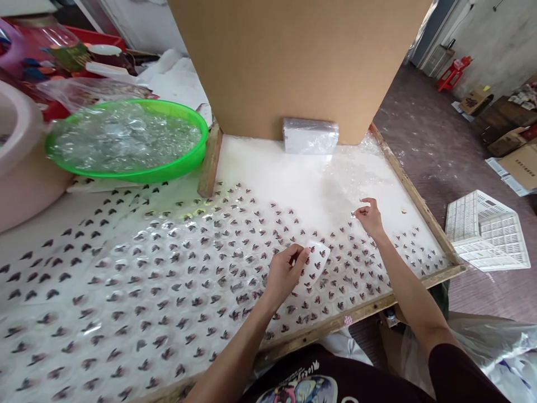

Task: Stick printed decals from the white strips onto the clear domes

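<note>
My left hand (pixel 287 274) pinches a small white sheet of stickers (pixel 319 261) with dark, winged-looking prints, just above the table near its front edge. My right hand (pixel 370 218) is over the right part of the table, with thumb and fingers drawn together; what lies at the fingertips is too small to make out. Across the white table (pixel 272 173), many small dark winged pieces lie in loose rows. Shiny clear plastic discs or film seem to lie around many of them.
A green basin (pixel 184 159) of clear plastic pieces stands back left, beside a large pink tub (pixel 29 168). A cardboard sheet (pixel 293 67) rises at the back behind a wrapped white pack (pixel 310 137). Wooden strips (pixel 413 193) edge the table; a white crate (pixel 486 232) is on the floor.
</note>
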### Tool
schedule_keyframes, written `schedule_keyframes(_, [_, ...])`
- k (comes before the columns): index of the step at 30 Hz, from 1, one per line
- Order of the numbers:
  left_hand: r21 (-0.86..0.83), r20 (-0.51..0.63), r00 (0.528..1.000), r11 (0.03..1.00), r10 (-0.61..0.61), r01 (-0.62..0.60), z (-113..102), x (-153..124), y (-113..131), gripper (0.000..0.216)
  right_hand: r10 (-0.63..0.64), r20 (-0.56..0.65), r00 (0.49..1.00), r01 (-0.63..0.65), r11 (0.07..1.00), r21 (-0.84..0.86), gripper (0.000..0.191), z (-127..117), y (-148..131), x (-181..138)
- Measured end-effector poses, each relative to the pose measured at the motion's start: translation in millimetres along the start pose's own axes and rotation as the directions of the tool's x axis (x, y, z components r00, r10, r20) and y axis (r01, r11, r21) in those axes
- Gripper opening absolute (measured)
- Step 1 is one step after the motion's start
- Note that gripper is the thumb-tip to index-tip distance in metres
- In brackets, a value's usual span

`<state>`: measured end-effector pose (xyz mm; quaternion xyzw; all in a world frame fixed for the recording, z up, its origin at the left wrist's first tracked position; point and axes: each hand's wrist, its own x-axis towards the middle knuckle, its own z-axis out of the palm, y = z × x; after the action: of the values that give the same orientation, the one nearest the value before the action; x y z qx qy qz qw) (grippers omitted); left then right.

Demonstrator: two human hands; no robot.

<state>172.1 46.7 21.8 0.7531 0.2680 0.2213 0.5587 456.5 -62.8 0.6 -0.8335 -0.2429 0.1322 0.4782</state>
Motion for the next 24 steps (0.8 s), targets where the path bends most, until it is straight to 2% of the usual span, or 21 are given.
schedule_keyframes(5, [-0.024,0.002,1.000,1.000,-0.001,0.001,-0.1,0.0,0.5,0.032,-0.053,0.042,0.998,0.062,0.969,-0.240,0.046,9.9,2.1,1.3])
schedule_keyframes(9, [-0.044,0.019,1.000,0.999,-0.023,0.023,-1.1,-0.4,1.8,0.033,-0.140,0.054,0.989,0.148,0.851,-0.504,0.046,11.9,-2.5,-0.2])
schedule_keyframes(12, [-0.046,0.021,1.000,0.999,-0.012,0.013,-1.5,-1.0,3.0,0.034,-0.169,0.025,0.985,0.151,0.796,-0.586,0.047,9.1,-7.1,-2.1])
schedule_keyframes(15, [-0.045,0.019,1.000,0.999,-0.006,0.007,-1.2,-1.5,3.8,0.033,-0.235,-0.049,0.971,0.173,0.826,-0.536,0.036,6.9,-11.9,-4.3])
schedule_keyframes(17, [-0.037,0.015,1.000,0.999,-0.002,0.003,-0.9,-1.6,3.8,0.032,-0.233,-0.055,0.971,0.189,0.886,-0.423,0.022,7.7,-15.3,-5.4])
schedule_keyframes(20, [-0.032,0.011,1.000,0.999,0.006,-0.006,-0.8,-1.1,2.7,0.032,-0.065,0.077,0.995,0.080,0.972,-0.221,0.015,11.4,-19.7,-5.5])
schedule_keyframes(22, [-0.033,0.009,1.000,0.999,0.005,-0.004,-0.8,-0.5,1.5,0.032,0.026,0.141,0.990,0.000,0.984,-0.178,0.014,14.2,-21.1,-4.8])
schedule_keyframes(24, [-0.028,0.005,1.000,1.000,0.004,-0.004,-1.0,0.2,0.4,0.032,0.049,0.148,0.988,-0.020,0.981,-0.191,0.014,16.7,-20.8,-4.1])
